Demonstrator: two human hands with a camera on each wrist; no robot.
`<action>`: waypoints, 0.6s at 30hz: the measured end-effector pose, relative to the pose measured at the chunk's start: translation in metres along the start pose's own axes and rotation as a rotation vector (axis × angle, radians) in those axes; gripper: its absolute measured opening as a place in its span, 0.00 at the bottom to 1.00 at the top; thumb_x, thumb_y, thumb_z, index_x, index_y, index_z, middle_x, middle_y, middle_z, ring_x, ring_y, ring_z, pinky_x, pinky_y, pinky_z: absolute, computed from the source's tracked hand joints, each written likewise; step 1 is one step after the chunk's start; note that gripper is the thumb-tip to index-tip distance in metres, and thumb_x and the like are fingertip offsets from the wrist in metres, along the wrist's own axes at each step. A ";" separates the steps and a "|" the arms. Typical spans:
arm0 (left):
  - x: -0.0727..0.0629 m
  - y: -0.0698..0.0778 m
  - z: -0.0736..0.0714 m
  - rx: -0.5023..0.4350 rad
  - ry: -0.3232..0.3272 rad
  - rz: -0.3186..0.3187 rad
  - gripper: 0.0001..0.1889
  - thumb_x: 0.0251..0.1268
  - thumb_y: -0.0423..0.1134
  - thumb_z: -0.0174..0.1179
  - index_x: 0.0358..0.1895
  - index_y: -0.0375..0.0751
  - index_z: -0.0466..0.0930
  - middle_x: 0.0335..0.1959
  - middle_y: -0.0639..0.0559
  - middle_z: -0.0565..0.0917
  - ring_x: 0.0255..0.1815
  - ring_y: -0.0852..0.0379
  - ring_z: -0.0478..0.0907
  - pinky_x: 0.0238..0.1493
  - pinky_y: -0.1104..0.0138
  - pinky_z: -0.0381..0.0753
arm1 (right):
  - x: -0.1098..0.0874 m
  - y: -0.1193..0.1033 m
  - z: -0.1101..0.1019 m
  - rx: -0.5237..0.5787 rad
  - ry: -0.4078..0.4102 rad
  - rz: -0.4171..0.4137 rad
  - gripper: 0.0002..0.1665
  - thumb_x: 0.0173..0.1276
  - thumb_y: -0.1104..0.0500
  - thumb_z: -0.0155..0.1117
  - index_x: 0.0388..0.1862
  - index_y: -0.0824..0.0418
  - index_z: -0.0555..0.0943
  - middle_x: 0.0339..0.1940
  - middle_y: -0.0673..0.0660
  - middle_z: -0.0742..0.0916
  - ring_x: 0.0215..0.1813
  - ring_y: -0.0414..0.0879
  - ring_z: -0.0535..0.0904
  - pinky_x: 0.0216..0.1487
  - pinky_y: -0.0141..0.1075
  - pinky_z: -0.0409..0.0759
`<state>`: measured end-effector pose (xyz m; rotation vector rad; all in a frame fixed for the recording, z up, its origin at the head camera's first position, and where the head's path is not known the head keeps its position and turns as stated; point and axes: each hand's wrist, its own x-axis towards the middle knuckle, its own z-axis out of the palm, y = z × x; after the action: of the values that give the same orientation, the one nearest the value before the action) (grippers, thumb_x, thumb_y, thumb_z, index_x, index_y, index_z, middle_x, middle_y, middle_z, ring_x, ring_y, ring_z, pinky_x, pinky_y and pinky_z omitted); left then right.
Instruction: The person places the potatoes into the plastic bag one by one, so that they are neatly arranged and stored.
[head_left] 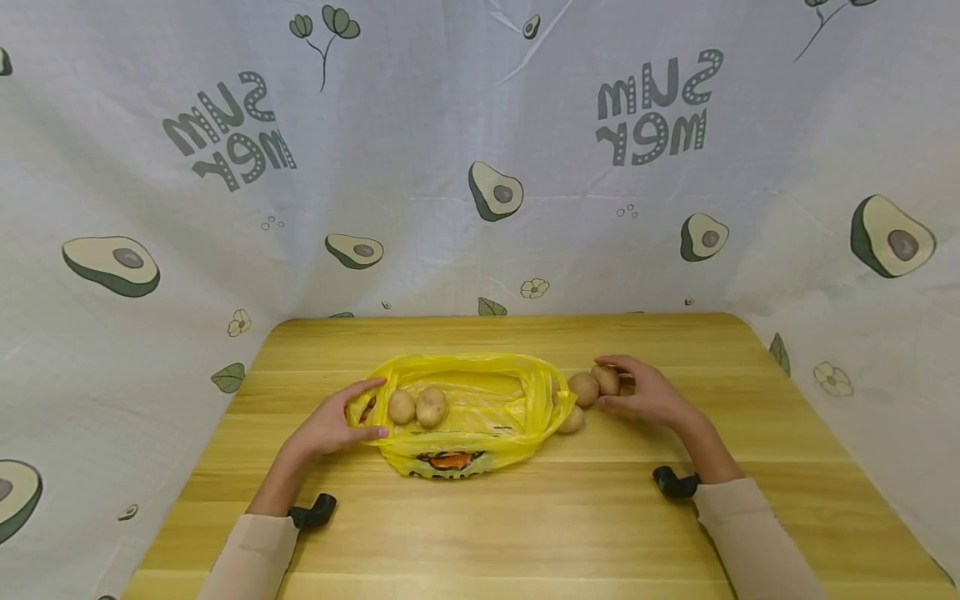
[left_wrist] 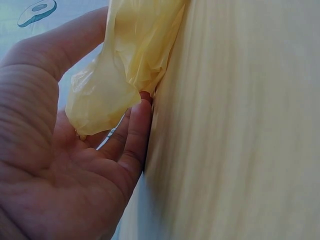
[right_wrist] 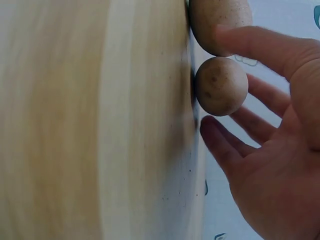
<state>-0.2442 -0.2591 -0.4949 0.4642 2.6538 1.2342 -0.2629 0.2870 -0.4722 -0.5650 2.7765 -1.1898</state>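
Observation:
A yellow plastic bag lies with its mouth spread wide, two potatoes inside near its left end. My left hand holds that end, thumb and fingers spread around the rim; the left wrist view shows crumpled yellow plastic between them. Just right of the bag, my right hand reaches around a small potato, with a gap before the palm. In the right wrist view the thumb overlaps a larger potato, and the fingers stand behind the smaller one.
Another potato sits against the bag's right edge, in front of the pair by my right hand. All rest on a wooden table. A white curtain printed with avocados hangs behind it. Both wrists carry black mounts.

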 end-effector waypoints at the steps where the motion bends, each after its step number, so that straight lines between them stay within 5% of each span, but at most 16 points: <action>1: 0.000 0.000 0.000 -0.001 -0.001 0.000 0.45 0.57 0.52 0.77 0.78 0.57 0.66 0.80 0.37 0.63 0.80 0.29 0.56 0.73 0.29 0.57 | 0.000 0.000 0.000 0.003 -0.005 0.003 0.40 0.67 0.59 0.74 0.74 0.68 0.70 0.71 0.72 0.76 0.69 0.71 0.74 0.67 0.65 0.74; 18: 0.000 0.000 0.000 -0.003 0.003 0.001 0.45 0.57 0.52 0.78 0.78 0.57 0.66 0.80 0.37 0.64 0.80 0.29 0.56 0.74 0.29 0.56 | 0.001 0.005 -0.001 -0.029 0.014 0.046 0.35 0.67 0.59 0.75 0.70 0.67 0.73 0.67 0.70 0.80 0.65 0.69 0.78 0.63 0.60 0.80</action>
<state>-0.2440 -0.2588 -0.4947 0.4641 2.6546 1.2394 -0.2659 0.2905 -0.4755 -0.4943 2.8066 -1.1508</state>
